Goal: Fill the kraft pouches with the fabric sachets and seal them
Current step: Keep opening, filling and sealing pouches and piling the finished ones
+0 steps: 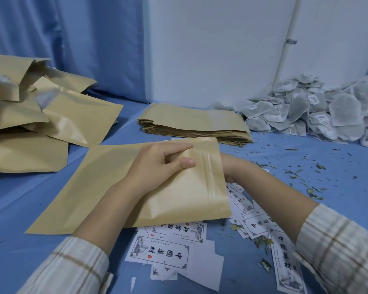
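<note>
A large kraft pouch [106, 177] lies slanted across the blue table, its zip end pointing right. My left hand [157, 164] lies on top near the zip strip, thumb and forefinger pinching the paper. My right hand [228, 168] reaches under the pouch's mouth edge and is mostly hidden behind it. A heap of grey fabric sachets [319, 109] with small tags sits at the back right against the wall. A flat stack of kraft pouches [196, 124] lies just behind the one I hold.
Several bulging kraft pouches [30, 115] are piled at the left. White printed labels [170, 249] lie scattered at the front under my arms. Dried leaf crumbs [306, 170] litter the blue table [19, 209] on the right. A blue curtain and a white wall stand behind.
</note>
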Motion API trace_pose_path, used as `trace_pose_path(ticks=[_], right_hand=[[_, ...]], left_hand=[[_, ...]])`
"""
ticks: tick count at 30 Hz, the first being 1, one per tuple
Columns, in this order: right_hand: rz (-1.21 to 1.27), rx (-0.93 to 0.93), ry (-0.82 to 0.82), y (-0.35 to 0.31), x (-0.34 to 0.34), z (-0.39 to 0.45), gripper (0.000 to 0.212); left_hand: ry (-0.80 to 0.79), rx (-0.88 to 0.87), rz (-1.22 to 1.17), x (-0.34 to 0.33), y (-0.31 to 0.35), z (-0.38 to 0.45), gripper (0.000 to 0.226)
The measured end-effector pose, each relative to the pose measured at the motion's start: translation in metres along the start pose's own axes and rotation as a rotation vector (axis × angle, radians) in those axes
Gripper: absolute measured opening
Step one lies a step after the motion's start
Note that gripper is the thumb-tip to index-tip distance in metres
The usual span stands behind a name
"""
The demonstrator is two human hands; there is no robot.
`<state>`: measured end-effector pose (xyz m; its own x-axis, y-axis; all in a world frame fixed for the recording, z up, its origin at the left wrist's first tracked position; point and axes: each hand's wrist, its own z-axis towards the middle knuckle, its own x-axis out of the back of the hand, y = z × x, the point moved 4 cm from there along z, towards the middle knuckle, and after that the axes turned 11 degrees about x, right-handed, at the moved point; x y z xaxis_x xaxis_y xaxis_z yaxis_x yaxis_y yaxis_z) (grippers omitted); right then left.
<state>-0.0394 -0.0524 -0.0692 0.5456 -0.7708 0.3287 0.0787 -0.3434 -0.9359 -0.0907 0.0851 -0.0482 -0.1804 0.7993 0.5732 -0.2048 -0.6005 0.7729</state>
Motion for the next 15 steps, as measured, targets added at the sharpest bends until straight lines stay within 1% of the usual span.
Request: trace_pose_path(ticks=[2,4,6,7,8,9,11,13,14,15], right_hand=[[-0.015,-0.017,-0.008,-0.001,0.000,-0.001,0.026],[-0.085,-0.036,0.006,-0.002,-0.002,-0.004,0.034],[-0.208,-0.063,0.055,-0.001,-0.004,-0.007,0.035],[-0.242,-0.060,0.108,-0.001,-0.001,-0.009,0.034],[-0.253,-0.020,0.164,-0.002,0.002,-0.007,0.034],[-0.190,0.006,0.204,-0.003,0.004,-0.004,0.036],[-0.011,0.067,0.225,-0.011,0.005,0.003,0.036],[0.200,0.153,0.305,-0.022,0.013,0.005,0.028],[0.300,0.164,0.351,-0.027,0.016,0.002,0.023],[0.339,0.165,0.390,-0.029,0.020,0.000,0.021]], left_hand=[[0.003,-0.011,0.003,-0.001,0.002,-0.001,0.038],[-0.003,-0.026,0.023,-0.003,0.003,-0.002,0.038],[-0.006,-0.043,0.069,-0.003,0.004,-0.003,0.040],[-0.001,-0.064,0.098,-0.001,0.006,-0.003,0.044],[0.008,-0.100,0.132,0.000,0.008,-0.004,0.050],[0.016,-0.151,0.182,0.001,0.012,-0.005,0.060],[0.036,-0.257,0.340,0.000,0.021,-0.006,0.079],[0.050,-0.322,0.463,-0.002,0.030,-0.008,0.092],[0.037,-0.341,0.486,-0.003,0.033,-0.009,0.096],[0.011,-0.357,0.492,-0.005,0.036,-0.010,0.100]])
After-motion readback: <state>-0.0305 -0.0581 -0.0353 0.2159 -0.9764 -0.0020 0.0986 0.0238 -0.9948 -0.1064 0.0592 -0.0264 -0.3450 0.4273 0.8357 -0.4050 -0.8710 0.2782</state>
